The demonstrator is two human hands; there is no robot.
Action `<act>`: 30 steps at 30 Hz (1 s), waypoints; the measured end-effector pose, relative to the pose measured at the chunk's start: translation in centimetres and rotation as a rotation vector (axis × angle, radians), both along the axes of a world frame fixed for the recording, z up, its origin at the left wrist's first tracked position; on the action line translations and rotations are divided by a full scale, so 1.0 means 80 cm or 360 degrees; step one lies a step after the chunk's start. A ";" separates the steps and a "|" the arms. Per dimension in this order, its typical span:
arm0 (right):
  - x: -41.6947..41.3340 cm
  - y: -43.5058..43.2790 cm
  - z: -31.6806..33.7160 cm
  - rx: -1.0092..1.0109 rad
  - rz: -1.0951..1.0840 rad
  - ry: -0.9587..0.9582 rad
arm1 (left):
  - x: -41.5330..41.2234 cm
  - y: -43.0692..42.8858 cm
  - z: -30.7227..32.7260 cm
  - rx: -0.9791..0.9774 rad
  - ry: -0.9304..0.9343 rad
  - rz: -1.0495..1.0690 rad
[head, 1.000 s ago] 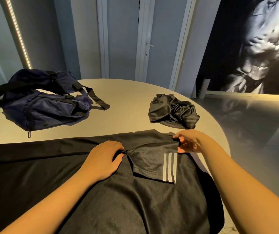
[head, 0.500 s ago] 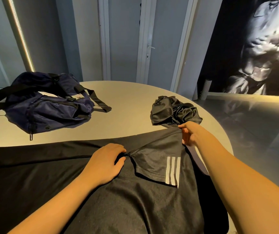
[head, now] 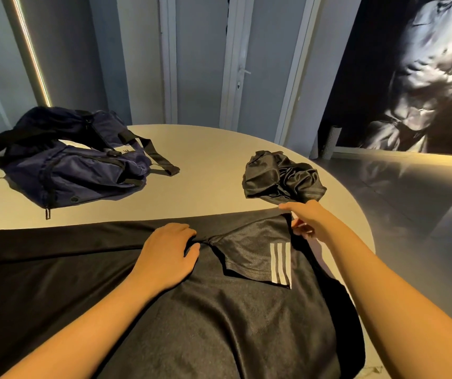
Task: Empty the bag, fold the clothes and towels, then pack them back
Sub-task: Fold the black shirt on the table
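A black sports shirt (head: pixel 219 318) lies spread flat across the near part of the round table (head: pixel 208 165). Its sleeve with three white stripes (head: pixel 257 255) is folded in over the body. My left hand (head: pixel 168 255) presses on the shirt where the sleeve meets the body, fingers curled into a crease. My right hand (head: pixel 301 218) pinches the sleeve's far outer corner at the shirt's edge. A crumpled shiny black garment (head: pixel 282 177) lies just beyond my right hand. The navy bag (head: pixel 63 162) sits slumped at the far left.
The bag's black strap (head: pixel 159 160) trails toward the table's middle. The table's curved edge (head: pixel 356 214) drops off close to my right hand, with grey floor beyond. A door and wall panels stand behind the table.
My right hand has drawn the sleeve's corner outward and away from me, toward the crumpled garment, flattening the fold. My left hand has stayed in place on the shirt.
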State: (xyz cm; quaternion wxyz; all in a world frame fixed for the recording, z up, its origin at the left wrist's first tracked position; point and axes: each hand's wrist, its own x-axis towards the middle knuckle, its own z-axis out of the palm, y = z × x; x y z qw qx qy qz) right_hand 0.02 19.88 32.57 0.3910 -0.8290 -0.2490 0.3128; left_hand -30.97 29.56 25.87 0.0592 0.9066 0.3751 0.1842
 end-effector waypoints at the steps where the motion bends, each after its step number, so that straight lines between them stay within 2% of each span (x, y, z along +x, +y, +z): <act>1: -0.003 -0.007 0.001 -0.0043 0.0070 -0.0007 | 0.001 0.000 0.000 0.0018 0.0018 0.0030; 4: -0.004 -0.021 0.002 -0.0149 0.0235 0.0059 | 0.004 0.004 -0.004 0.0029 0.0064 0.0103; 8: -0.007 -0.034 0.006 -0.0066 0.0221 0.0414 | 0.003 0.007 -0.006 0.0005 0.0109 0.0108; 11: -0.019 -0.043 -0.003 0.0038 0.0229 0.0316 | 0.003 0.008 -0.006 0.0007 0.0104 0.0102; 15: -0.036 -0.052 -0.010 -0.0042 0.0363 0.0259 | 0.003 0.008 -0.002 0.0026 0.0125 0.0109; 17: -0.038 -0.055 -0.008 -0.0025 0.0314 0.0445 | 0.002 0.008 -0.001 0.0028 0.0124 0.0109; 20: -0.033 -0.061 -0.005 0.0169 0.0091 0.0946 | 0.000 0.005 0.003 0.0013 0.0124 0.0110; 21: -0.032 -0.064 -0.007 0.0197 0.0072 0.1007 | 0.000 0.004 0.004 -0.0002 0.0118 0.0111; 27: -0.048 -0.084 -0.005 -0.0242 0.0562 0.0569 | -0.001 0.001 0.006 -0.0017 0.0102 0.0099; 30: -0.059 -0.085 -0.006 -0.0204 0.0548 0.0439 | -0.001 0.002 0.006 -0.0016 0.0124 0.0097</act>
